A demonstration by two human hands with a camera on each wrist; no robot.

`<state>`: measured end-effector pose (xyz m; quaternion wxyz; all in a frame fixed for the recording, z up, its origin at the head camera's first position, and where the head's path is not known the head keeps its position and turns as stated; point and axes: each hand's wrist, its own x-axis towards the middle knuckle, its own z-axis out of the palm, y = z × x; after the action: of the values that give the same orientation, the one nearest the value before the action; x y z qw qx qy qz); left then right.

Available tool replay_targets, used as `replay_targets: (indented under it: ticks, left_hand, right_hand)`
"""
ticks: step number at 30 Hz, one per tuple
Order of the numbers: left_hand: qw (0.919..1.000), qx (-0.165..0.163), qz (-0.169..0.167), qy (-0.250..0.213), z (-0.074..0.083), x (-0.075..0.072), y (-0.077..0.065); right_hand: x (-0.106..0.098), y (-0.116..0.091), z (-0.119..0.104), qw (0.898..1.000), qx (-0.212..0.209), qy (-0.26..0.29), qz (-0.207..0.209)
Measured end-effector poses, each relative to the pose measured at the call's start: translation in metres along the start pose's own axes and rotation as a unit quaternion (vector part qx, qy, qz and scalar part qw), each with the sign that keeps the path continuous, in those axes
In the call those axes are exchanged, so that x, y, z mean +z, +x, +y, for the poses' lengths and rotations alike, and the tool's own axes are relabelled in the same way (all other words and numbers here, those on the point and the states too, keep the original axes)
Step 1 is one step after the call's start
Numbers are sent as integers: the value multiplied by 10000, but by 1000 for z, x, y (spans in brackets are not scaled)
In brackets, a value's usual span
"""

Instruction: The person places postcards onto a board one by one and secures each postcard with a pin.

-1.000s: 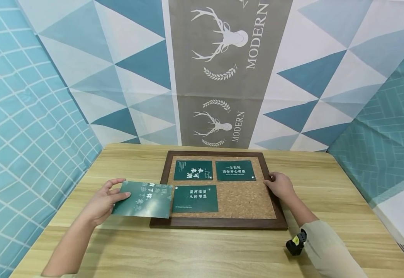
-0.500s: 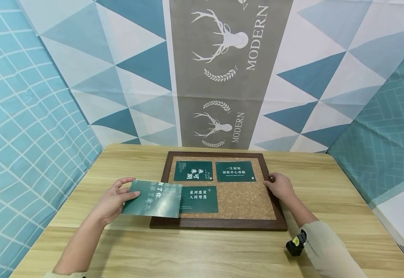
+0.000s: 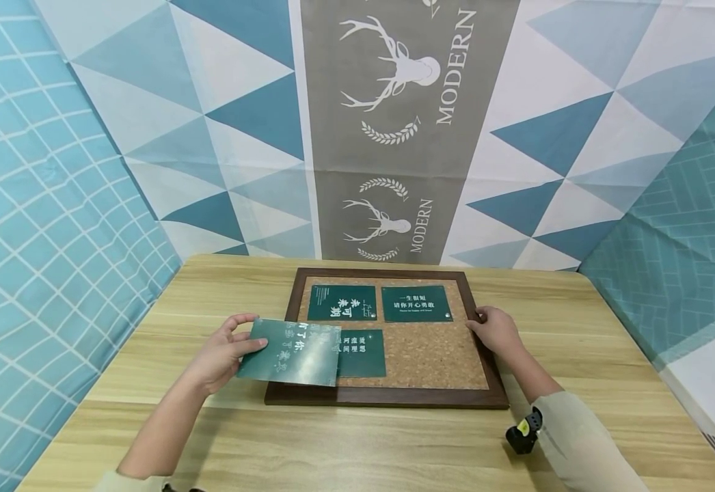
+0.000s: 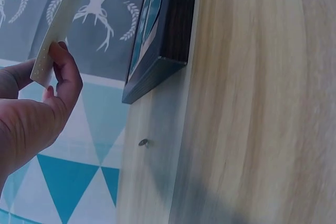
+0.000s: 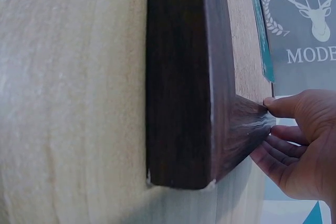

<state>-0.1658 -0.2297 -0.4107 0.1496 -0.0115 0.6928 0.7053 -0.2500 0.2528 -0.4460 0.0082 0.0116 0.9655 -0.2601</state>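
Note:
My left hand (image 3: 221, 360) pinches a green card (image 3: 296, 365) with white lettering by its left edge, thumb on top. The card hovers over the left side of a cork board (image 3: 434, 355) in a dark wooden frame, partly covering a lower-left card (image 3: 365, 367). Two more green cards, one at the upper left (image 3: 342, 303) and one at the upper right (image 3: 417, 303), lie on the cork. At the frame's right side (image 5: 181, 87), my right hand (image 3: 497, 333) grips the edge between thumb and fingers.
In the left wrist view, a small metal thumbtack (image 4: 143, 142) lies on the wooden table (image 4: 252, 103) near the frame's corner. Patterned cloth with deer heads (image 3: 388, 137) hangs behind the table. A black device (image 3: 522, 434) sits at my right wrist.
My left hand has carried the green card to the right, from the frame's left edge to over the lower-left card. The right hand keeps its place on the frame.

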Motion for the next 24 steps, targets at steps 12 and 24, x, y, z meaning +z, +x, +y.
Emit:
replay_targets:
  ticks: [12, 24]
  left_hand:
    - [9999, -97, 16, -114, -1, 21, 8]
    - [9995, -103, -45, -293, -3, 37, 16]
  right_hand:
    - [-1, 0, 0, 10000, -7, 39, -40]
    - [-1, 0, -2, 10000, 57, 52, -40]
